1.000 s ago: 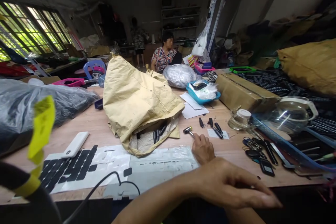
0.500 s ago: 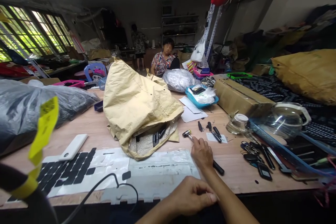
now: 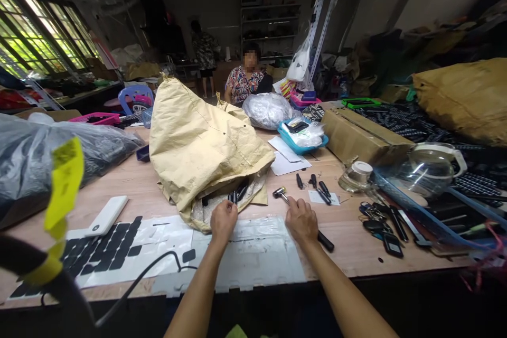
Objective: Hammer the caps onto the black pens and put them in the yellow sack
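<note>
My left hand (image 3: 224,218) reaches into the mouth of a large tan sack (image 3: 206,142), its fingers pinched on the near end of a slim black rod-like piece (image 3: 240,190); the fingers partly hide it. Several such pieces lie together in the opening. My right hand (image 3: 301,222) is closed over the middle of a small hammer lying on the table. The hammer head (image 3: 279,191), with a yellowish face, points away to the left, and its black handle (image 3: 325,241) sticks out beside my wrist. A pale, taped sheet (image 3: 261,259) lies between my forearms.
Black adhesive pads (image 3: 114,245) on white backing and a white device (image 3: 106,216) lie left. Several black pieces (image 3: 322,193), keys (image 3: 374,216), a glass jar (image 3: 356,177) and a blue tray (image 3: 412,206) are right. A person (image 3: 245,82) sits across the table.
My left hand has moved from near my right forearm, forward and left to the black pieces in the sack opening. My right hand stays at the hammer. The view has shifted slightly.
</note>
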